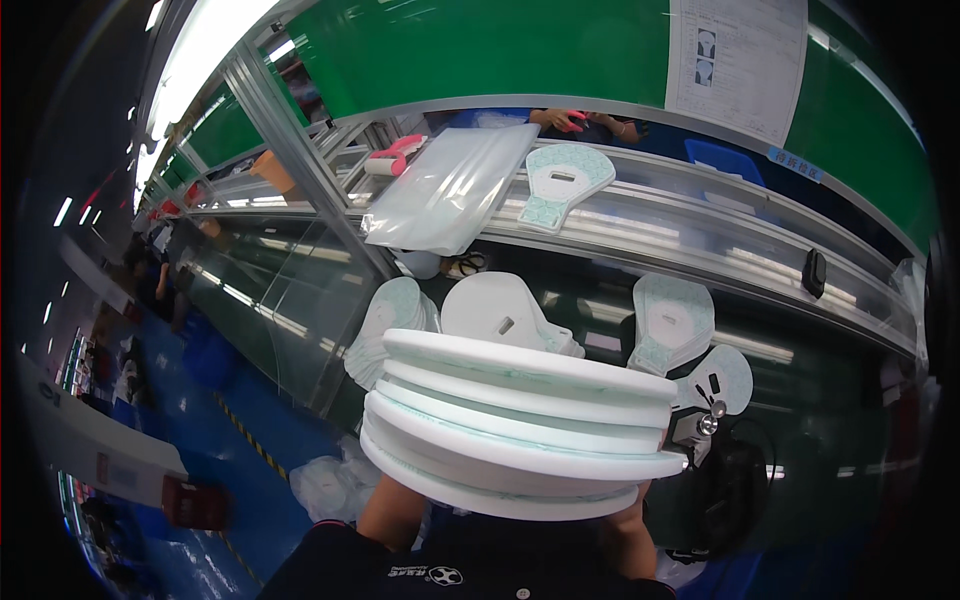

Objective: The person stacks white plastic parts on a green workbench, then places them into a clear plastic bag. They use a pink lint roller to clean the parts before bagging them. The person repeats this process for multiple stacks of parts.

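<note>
Stack of white pads [520,425] carried flat, long axis sideways, forearms beneath; hands hidden below stack, grip impossible to tell.

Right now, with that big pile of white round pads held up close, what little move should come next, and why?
Probably lower the stack of white pads gently toward the belt. The pile is tall, its layers sit a bit unevenly, and it hides both hands, with only the forearms showing below. Setting it down would likely keep the layers from sliding off.

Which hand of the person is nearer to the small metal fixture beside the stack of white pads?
Right. The right forearm rises just below the metal fixture; the left forearm is across the stack of white pads.
</note>
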Tool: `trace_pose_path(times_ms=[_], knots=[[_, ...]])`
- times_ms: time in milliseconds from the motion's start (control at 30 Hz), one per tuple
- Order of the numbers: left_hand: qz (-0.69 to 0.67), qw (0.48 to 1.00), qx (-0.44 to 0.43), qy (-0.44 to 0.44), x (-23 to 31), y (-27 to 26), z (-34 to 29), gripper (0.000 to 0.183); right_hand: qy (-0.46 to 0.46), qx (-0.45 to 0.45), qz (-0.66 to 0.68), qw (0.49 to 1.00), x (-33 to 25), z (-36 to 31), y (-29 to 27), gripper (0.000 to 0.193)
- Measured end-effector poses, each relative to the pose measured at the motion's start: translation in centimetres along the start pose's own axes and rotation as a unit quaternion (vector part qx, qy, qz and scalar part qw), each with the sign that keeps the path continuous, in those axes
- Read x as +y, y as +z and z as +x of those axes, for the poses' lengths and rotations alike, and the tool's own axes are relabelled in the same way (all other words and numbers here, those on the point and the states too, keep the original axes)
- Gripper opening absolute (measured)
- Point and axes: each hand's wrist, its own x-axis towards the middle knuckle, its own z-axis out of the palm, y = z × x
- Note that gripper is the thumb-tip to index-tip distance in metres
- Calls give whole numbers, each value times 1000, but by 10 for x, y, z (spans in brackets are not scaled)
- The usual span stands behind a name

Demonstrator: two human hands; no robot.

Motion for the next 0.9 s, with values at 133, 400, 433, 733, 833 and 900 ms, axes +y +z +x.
trace_pose_path(times_ms=[133, 400, 433, 733, 833, 900], knots=[[2, 1000, -25, 1, -11, 10, 4, 94, 147, 43, 33, 988, -32, 17, 5, 70], [170, 976, 129, 42, -2, 79, 20, 64, 168, 19, 240, 956, -44, 44, 15, 70], [146, 977, 155, 27, 2, 88, 31, 62, 162, -7, 228, 960, -46, 43, 15, 76], [67, 976, 163, -127, 44, 92, 73, 40, 224, -293, 429, 825, -74, 32, 8, 108], [40, 972, 145, -182, 41, 88, 72, 37, 233, -264, 415, 839, -83, 23, 12, 118], [16, 970, 133, -205, 36, 89, 71, 36, 225, -268, 421, 837, -88, 20, 6, 116]])
